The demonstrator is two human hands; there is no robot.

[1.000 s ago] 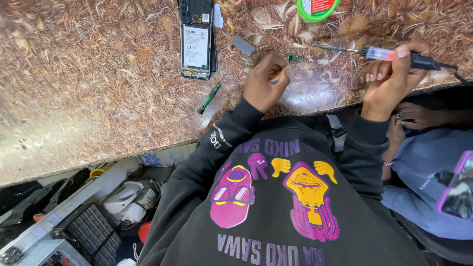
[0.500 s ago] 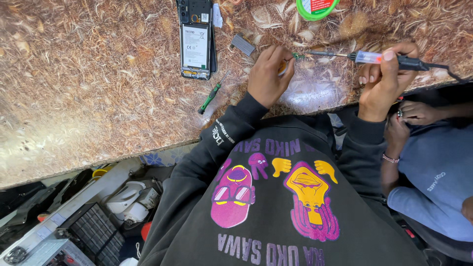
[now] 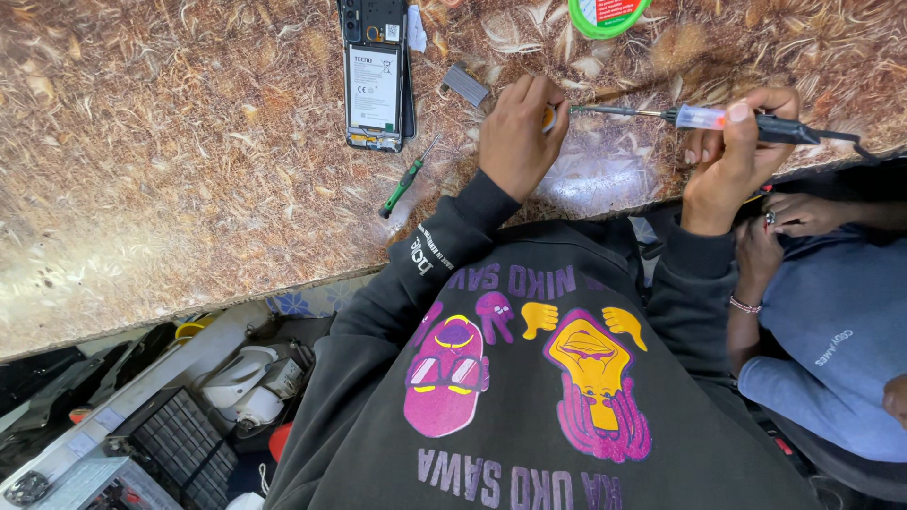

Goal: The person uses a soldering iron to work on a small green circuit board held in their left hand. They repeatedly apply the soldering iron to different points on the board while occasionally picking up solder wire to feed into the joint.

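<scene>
My left hand (image 3: 518, 134) rests on the marbled brown tabletop (image 3: 189, 161), its fingers pinched on a small pale part (image 3: 549, 119). My right hand (image 3: 735, 151) grips a soldering iron (image 3: 746, 120) with a clear and black handle. The iron lies level, and its thin metal tip meets the part at my left fingertips. I wear a black hoodie with a purple and yellow print.
A phone with its back removed (image 3: 376, 76) lies further out to the left. A small grey part (image 3: 466, 85) and a green screwdriver (image 3: 404, 184) lie near it. A green ring (image 3: 609, 17) sits at the far edge. Another person's hands (image 3: 803, 215) are at the right.
My left hand has shifted slightly forward on the table. The soldering iron has swung left and its tip has come up to my left fingertips.
</scene>
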